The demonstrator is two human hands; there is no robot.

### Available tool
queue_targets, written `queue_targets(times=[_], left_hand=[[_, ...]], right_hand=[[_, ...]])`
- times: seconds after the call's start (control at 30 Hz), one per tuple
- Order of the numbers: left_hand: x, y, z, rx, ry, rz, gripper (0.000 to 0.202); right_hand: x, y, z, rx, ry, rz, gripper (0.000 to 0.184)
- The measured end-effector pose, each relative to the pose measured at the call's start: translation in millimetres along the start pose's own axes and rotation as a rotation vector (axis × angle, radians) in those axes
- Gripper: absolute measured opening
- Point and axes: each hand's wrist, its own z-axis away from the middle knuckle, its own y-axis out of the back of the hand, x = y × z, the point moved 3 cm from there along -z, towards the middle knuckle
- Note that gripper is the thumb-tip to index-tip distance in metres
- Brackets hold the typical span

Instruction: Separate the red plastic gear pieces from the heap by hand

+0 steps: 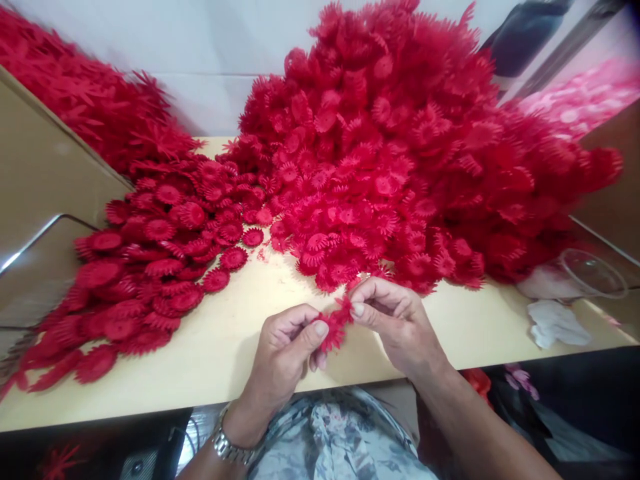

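Between my two hands, just above the table's front part, is a red fringed flower piece (332, 331). My left hand (294, 340) pinches it with the thumb on top. A smaller red petal piece (344, 309) sits against its upper right side, and my right hand (393, 317) grips that between thumb and fingertips. Whether the two pieces are joined, I cannot tell. Right behind my hands rises a big heap of loose red fringed flower pieces (345, 200). To the left lie many round, fuller red flower heads (160, 267), spread in a sloping pile.
The pale table (240, 360) ends close to my body. A cardboard panel (45, 153) stands at left, with more red petals (85, 100) behind it. At right are a crumpled white tissue (557, 325), a clear plastic cup (593, 273) and pink petals (585, 100).
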Motion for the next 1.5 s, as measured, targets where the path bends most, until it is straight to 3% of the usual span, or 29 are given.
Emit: queue_targets(times=[0.13, 0.3, 0.37, 0.43, 0.53, 0.63, 0.7, 0.93, 1.07, 1.3, 1.4, 1.5], left_hand=[[4.5, 4.5, 0.4, 0.050, -0.013, 0.013, 0.023], [7.5, -1.4, -2.4, 0.045, -0.021, 0.026, 0.017], [8.7, -4.4, -3.6, 0.052, -0.012, 0.058, 0.015], [9.2, -6.4, -4.4, 0.046, 0.006, 0.073, 0.017], [8.9, -6.6, -5.1, 0.063, 0.003, 0.082, 0.019], [8.4, -6.9, -5.0, 0.050, -0.029, 0.068, 0.021], [7.6, -8.0, -4.2, 0.022, -0.036, 0.068, 0.022], [0.1, -7.7, -2.1, -0.014, -0.101, 0.031, 0.014], [-4.9, -5.0, -3.6, 0.094, -0.051, 0.049, 0.016], [2.0, -1.2, -5.0, 0.409, 0.056, 0.124, 0.035], [3.0, -5.5, -5.0, 0.377, 0.092, 0.123, 0.037], [2.3, -7.4, -3.9, 0.335, 0.095, 0.135, 0.037]], right_hand=[[-26.3, 16.7, -8.2, 0.258, 0.269, 0.173, 0.006], [-85.1, 38.5, -45.9, 0.515, 0.783, 1.041, 0.014], [-98.2, 46.8, -63.7, 0.536, 0.770, 1.309, 0.016], [-101.3, 45.8, -69.3, 0.464, 0.749, 1.418, 0.017], [-86.6, 22.6, -50.3, 0.225, 0.743, 1.209, 0.016], [-51.1, -10.3, -23.5, -0.210, 0.426, 0.898, 0.010], [-32.6, -22.7, -10.8, -0.285, 0.272, 0.747, 0.008], [-20.3, -28.9, -0.6, -0.080, 0.182, 0.415, 0.015], [-16.5, -34.3, 4.8, -0.154, 0.072, 0.269, 0.014], [-28.9, -22.8, 12.5, -0.018, 0.322, 0.516, 0.021], [-32.4, -24.1, 14.2, 0.024, 0.419, 0.542, 0.022], [-28.0, -28.5, 12.7, -0.027, 0.447, 0.547, 0.026]])
